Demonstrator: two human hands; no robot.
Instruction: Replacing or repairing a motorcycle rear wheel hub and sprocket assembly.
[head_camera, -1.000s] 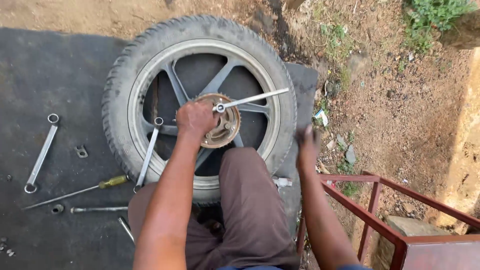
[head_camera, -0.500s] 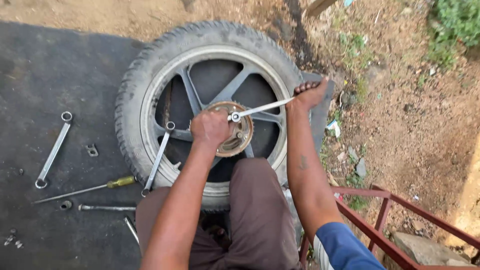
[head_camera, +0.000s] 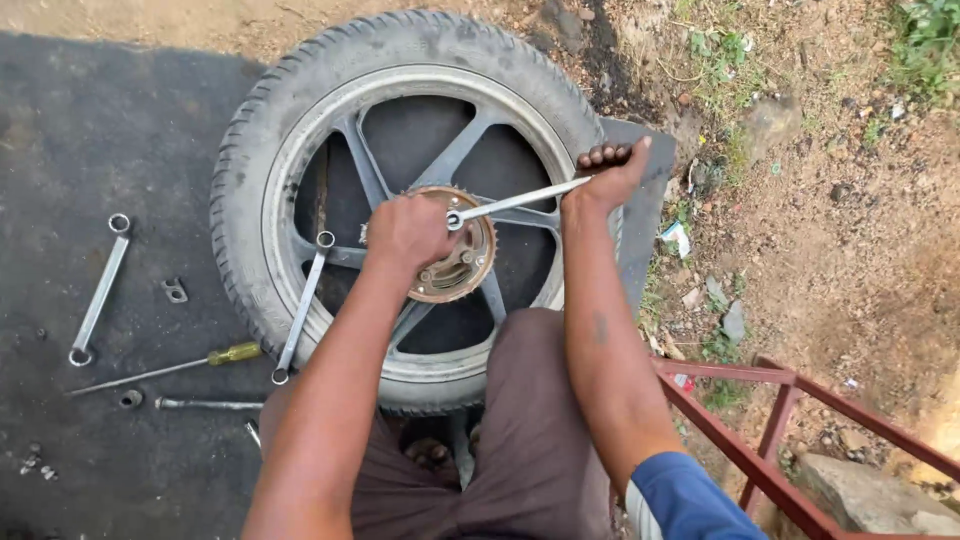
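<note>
Wheel: a motorcycle wheel (head_camera: 300, 130) with a black tyre and grey spokes lies flat on a dark mat (head_camera: 120, 150), just beyond the person's knees.
Sprocket: the rusty sprocket (head_camera: 462, 268) sits on the hub at the wheel's middle, still in place, its fasteners apparently not yet all out.
Left hand: the left hand (head_camera: 408, 232) presses down on the sprocket's left side, fingers curled over it.
Right hand: the right hand (head_camera: 607, 172) is closed tight round the far end of a long spanner (head_camera: 520, 200), over the tyre's right edge.
Spanner head: seated on a fastener at the hub.
Progress: work looks mid-way; loosening seems under way.
Spare tools: a second spanner (head_camera: 303, 308) rests across the spokes; another spanner (head_camera: 98, 290) and a yellow-handled screwdriver (head_camera: 165, 367) lie on the mat, left.
Change: half a second earlier the right hand was just reaching the spanner's end; now it grips fully.
</note>
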